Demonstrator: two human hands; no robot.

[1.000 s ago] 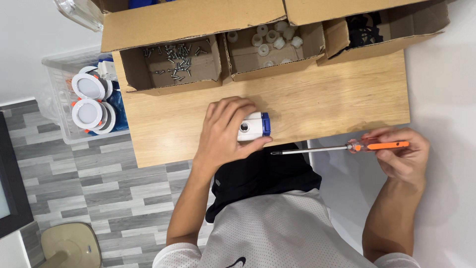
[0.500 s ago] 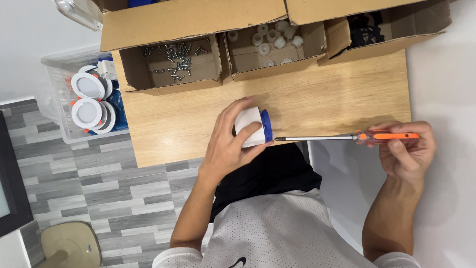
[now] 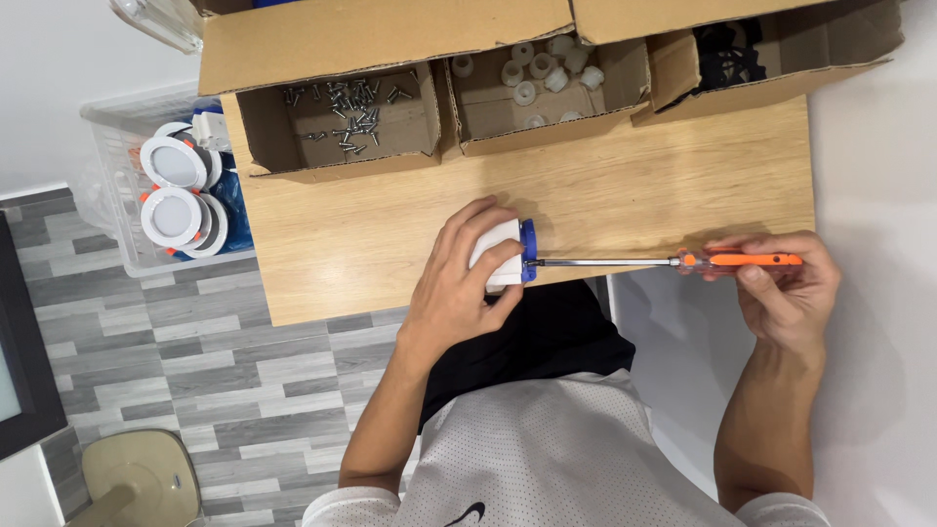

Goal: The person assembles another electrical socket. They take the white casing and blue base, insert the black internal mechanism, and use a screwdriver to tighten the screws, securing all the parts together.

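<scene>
My left hand [image 3: 459,288] grips a small white housing with a blue end cap [image 3: 506,252], held on its side at the front edge of the wooden table [image 3: 644,195]. My right hand [image 3: 786,288] holds an orange-handled screwdriver [image 3: 683,261] level, off the table's right front corner. Its long metal shaft runs left and the tip touches the blue cap.
Three open cardboard boxes line the table's back edge: one with several dark screws [image 3: 346,107], one with white plastic parts [image 3: 542,73], one with black parts [image 3: 727,44]. A clear bin with round white lamps [image 3: 176,190] sits on the floor to the left.
My left hand turned the white housing on its side with the blue cap facing right. My right hand brought the screwdriver left until its tip met the cap.
</scene>
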